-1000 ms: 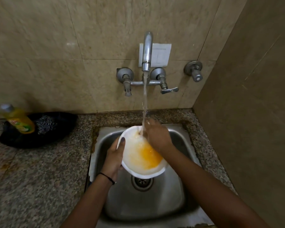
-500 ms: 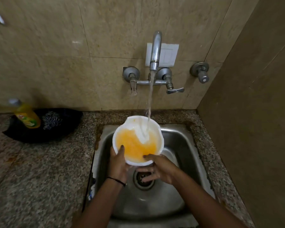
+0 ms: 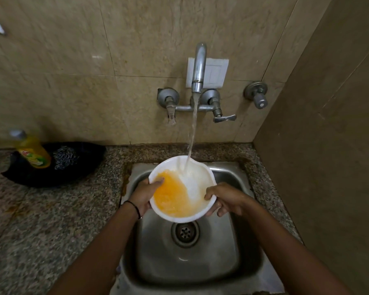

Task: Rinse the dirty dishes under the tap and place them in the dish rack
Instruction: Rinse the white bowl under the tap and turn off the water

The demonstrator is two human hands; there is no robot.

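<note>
Both hands, left hand (image 3: 144, 193) and right hand (image 3: 226, 198), grip the white bowl (image 3: 197, 186) (orange residue inside) between their fingers; tap (image 3: 199, 68) water strikes its far rim.

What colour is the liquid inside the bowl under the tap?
The liquid is orange-yellow, in the round white bowl; head view shows it best.

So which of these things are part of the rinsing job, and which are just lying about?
In the job: white bowl with orange residue, gripped by left hand and right hand; running tap; sink.
Lying about: yellow soap bottle, steel scrubber, black tray holding them, wall switch plate, separate valve.
</note>
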